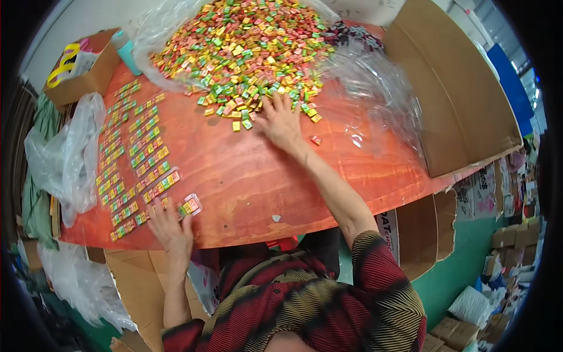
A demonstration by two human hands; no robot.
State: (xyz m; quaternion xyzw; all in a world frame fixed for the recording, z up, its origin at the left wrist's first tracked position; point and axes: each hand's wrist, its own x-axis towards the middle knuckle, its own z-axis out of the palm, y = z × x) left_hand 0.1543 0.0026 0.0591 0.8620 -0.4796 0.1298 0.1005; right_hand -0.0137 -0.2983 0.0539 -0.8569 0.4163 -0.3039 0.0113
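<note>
A big heap of small wrapped candies in yellow, red and green covers the far middle of the red wooden table. At the heap's near edge, my right hand reaches forward, its outstretched fingers touching the candies. My left hand lies at the near left with fingers spread, beside a short line of candies between thumb and fingers. Further left, candies are laid in neat short rows, forming columns that run away from me. A single red candy lies right of my right wrist.
Clear plastic sheeting lies right of the heap, against an upright cardboard panel. At the far left stand a cardboard box and a teal bottle. A plastic bag hangs over the left edge. Cartons are stacked at the right.
</note>
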